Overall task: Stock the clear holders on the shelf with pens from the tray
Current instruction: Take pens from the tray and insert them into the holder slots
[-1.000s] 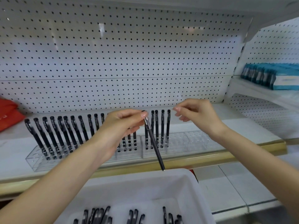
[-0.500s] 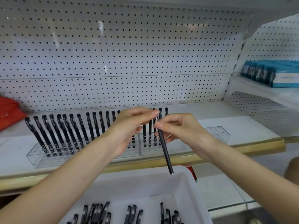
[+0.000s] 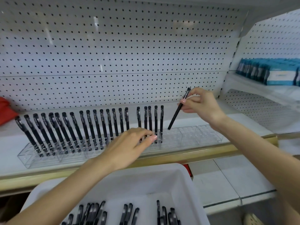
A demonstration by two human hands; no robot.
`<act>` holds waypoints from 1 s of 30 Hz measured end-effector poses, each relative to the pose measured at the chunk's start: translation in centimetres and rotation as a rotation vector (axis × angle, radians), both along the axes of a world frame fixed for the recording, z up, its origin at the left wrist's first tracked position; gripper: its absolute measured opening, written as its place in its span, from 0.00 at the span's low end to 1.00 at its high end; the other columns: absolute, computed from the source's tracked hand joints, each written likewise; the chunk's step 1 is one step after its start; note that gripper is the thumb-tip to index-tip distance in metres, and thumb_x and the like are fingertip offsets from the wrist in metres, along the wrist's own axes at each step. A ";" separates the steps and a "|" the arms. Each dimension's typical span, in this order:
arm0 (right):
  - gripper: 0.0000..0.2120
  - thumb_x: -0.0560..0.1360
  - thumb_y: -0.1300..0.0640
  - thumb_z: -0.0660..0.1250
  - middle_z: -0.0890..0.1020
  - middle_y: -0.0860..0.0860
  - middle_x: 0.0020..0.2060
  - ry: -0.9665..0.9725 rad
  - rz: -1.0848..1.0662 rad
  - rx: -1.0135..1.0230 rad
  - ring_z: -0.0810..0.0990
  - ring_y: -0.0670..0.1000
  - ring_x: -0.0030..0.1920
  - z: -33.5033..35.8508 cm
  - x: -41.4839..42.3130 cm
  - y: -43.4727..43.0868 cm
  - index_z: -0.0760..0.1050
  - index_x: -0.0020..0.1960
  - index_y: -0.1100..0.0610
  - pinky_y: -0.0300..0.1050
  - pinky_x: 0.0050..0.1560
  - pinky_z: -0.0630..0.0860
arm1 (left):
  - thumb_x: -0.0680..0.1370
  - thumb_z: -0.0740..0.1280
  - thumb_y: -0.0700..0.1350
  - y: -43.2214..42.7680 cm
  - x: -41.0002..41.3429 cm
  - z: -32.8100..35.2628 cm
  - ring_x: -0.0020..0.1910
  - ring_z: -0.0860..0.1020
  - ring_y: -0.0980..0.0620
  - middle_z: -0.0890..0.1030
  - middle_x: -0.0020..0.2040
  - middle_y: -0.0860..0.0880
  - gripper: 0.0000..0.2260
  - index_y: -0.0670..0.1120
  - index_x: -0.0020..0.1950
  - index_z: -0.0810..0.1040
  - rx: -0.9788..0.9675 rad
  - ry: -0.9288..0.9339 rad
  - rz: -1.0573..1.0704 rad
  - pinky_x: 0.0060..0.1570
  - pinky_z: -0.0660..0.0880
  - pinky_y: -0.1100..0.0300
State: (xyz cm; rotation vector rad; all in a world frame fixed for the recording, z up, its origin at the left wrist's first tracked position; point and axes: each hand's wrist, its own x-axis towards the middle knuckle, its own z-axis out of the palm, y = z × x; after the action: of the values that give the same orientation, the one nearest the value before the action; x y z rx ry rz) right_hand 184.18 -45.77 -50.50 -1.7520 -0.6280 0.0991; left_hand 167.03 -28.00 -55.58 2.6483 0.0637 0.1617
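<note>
I am pinching one black pen (image 3: 176,114) between the thumb and fingertips of my right hand (image 3: 201,105), right of centre in the frame. I am gripping it near its capped upper end and tilting it so the lower tip is pointing down and left. That tip is hanging just above the unfilled cells of the right-hand clear holder (image 3: 194,135), beside the last of the standing pens (image 3: 90,127). It is not yet sitting in a cell. Judgement: the high grip is leaving the lower barrel free for aiming.

My left hand (image 3: 129,146), at centre frame, is reaching forward with fingers straight and loosely spread, gripping nothing. Its fingertips are lying in front of the pens where the two holders are meeting. I cannot tell whether they are touching. Judgement: it is placed there to steady the row during insertion.

The standing pens are filling the left-hand clear holder (image 3: 32,161) and the first cells of the right-hand one, all leaning slightly.

The white tray (image 3: 162,179) is sitting at lower centre, just below the front edge of the shelf (image 3: 243,124), with loose pens (image 3: 97,211) lying in it within short reach.

Pegboard (image 3: 129,54) is backing the shelf. Blue boxes (image 3: 267,72) are sitting at upper right and a red item (image 3: 6,111) at the left edge.
</note>
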 end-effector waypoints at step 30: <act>0.09 0.71 0.56 0.74 0.85 0.51 0.40 -0.101 0.155 -0.500 0.80 0.50 0.41 -2.7 1.5 2.4 0.77 0.49 0.53 0.49 0.47 0.79 | 0.77 0.49 0.66 1.2 0.2 -1.8 0.75 0.58 0.57 0.57 0.77 0.56 0.31 0.54 0.77 0.57 0.188 0.142 -0.101 0.75 0.55 0.56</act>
State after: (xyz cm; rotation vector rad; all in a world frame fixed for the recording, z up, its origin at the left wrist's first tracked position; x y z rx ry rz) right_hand 185.70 -43.36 -53.25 -2.1961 -0.8662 0.2983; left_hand 167.27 -26.81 -57.42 2.8396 -0.0412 -0.0569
